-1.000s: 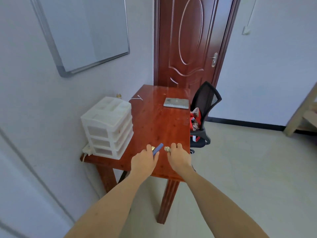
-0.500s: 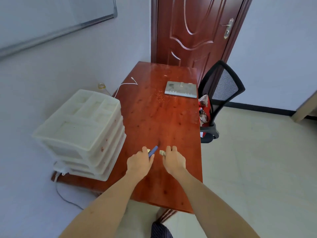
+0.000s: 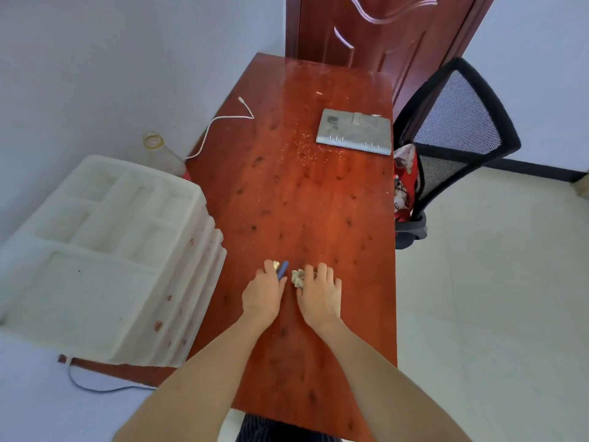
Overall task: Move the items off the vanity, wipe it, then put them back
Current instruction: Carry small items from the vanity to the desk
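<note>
Over the red-brown wooden vanity top [image 3: 318,202], both my hands hover side by side near its middle. My left hand [image 3: 264,293] is closed around a small blue stick-shaped item [image 3: 283,269] and a small gold-coloured thing [image 3: 276,265] that pokes out by the fingertips. My right hand [image 3: 318,293] grips a crumpled pale wad [image 3: 298,277]. A grey flat case [image 3: 355,130] lies at the far right of the top. A white cable [image 3: 223,122] trails across the far left edge.
A white plastic drawer unit [image 3: 105,253] fills the left of the top. A clear bottle [image 3: 162,153] stands behind it by the wall. A black mesh chair [image 3: 452,132] with red fabric [image 3: 404,186] is at the right edge. A dark red door [image 3: 382,33] is beyond.
My view has moved closer and tilted down over the vanity. Both hands have come forward from the near edge to above the middle, still holding the same small items.
</note>
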A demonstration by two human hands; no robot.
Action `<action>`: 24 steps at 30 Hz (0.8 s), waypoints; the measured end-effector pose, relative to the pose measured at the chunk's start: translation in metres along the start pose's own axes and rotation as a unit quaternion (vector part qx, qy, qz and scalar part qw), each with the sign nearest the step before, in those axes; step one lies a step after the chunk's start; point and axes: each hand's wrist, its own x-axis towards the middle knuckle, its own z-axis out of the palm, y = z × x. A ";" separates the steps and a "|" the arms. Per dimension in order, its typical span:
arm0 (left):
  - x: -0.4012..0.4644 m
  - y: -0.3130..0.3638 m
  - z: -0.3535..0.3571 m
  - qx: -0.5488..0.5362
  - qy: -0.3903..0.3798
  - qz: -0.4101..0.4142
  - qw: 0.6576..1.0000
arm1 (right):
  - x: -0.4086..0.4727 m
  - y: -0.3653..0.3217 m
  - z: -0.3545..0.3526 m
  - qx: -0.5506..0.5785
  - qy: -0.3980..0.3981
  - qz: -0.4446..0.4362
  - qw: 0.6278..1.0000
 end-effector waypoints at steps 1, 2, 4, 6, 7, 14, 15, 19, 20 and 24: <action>0.003 0.000 0.002 -0.004 -0.003 0.003 1.000 | -0.002 0.000 0.005 -0.001 -0.006 -0.002 1.000; 0.004 0.000 0.004 -0.010 -0.006 0.005 1.000 | -0.005 0.001 0.010 -0.002 -0.015 -0.003 1.000; 0.006 -0.002 0.009 -0.027 -0.011 0.006 1.000 | -0.011 0.003 0.018 0.001 -0.028 -0.007 1.000; 0.005 -0.005 0.015 -0.042 -0.013 0.012 0.999 | -0.018 0.006 0.024 0.017 -0.024 -0.018 0.999; 0.005 -0.006 0.017 -0.048 -0.011 0.018 0.999 | -0.021 0.007 0.025 0.018 -0.024 -0.032 0.999; -0.003 -0.019 0.023 -0.094 0.020 0.058 0.994 | -0.038 0.017 0.033 -0.038 -0.047 -0.115 0.992; -0.004 -0.021 0.023 -0.107 0.019 0.070 0.992 | -0.040 0.019 0.034 -0.038 -0.054 -0.112 0.992; -0.011 -0.038 0.028 -0.068 0.012 0.128 0.989 | -0.037 0.018 0.035 -0.049 -0.066 -0.103 0.991; -0.012 -0.041 0.030 -0.047 0.017 0.138 0.989 | -0.034 0.017 0.035 -0.052 -0.068 -0.100 0.991; -0.012 -0.041 0.030 -0.009 0.042 0.133 0.990 | -0.022 0.014 0.034 -0.050 -0.065 -0.083 0.993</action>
